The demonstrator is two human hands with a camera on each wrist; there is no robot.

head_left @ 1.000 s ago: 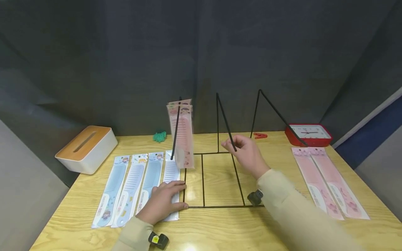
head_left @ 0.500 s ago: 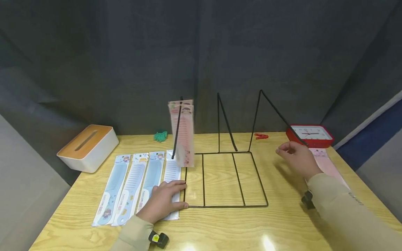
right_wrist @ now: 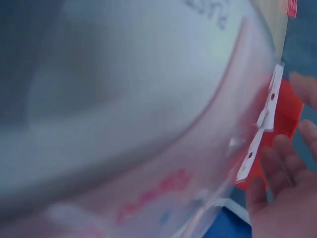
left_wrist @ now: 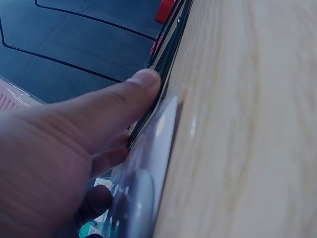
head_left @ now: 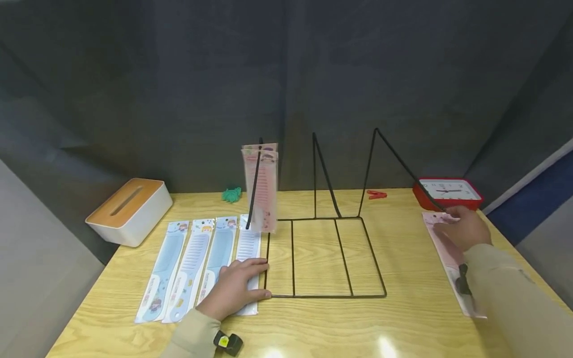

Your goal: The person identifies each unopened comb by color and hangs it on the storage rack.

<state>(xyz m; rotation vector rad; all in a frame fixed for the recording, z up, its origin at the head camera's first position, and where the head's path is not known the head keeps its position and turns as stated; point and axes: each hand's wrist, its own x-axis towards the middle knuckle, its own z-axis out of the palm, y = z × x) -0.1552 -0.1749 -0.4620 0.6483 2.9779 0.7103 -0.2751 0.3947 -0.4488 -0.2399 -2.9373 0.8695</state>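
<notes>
My left hand [head_left: 235, 286] rests with fingers and thumb spread on the left side of a black wire display rack [head_left: 293, 258]. Two pink combs in clear packs [head_left: 267, 186] hang on the rack's left prong. On the right, my right hand [head_left: 465, 228] is over the top of the packaged pink combs [head_left: 452, 271] on the table, partly covering them. In the right wrist view its relaxed fingers [right_wrist: 285, 158] are beside the white hang tabs [right_wrist: 270, 104] of two packs, with nothing gripped. The rack's middle and right prongs are bare.
Several packaged blue and white combs [head_left: 161, 273] lie left of the rack, the nearest under my left hand. A tissue box [head_left: 147, 219] stands at the back left. Behind are a green bundle [head_left: 231, 195], a red clip [head_left: 377, 194] and a red clock [head_left: 452, 190].
My right hand has moved from the middle prong rightward to the pink comb packs, its fingers empty. My left hand has stayed on the rack. The view has shifted slightly.
</notes>
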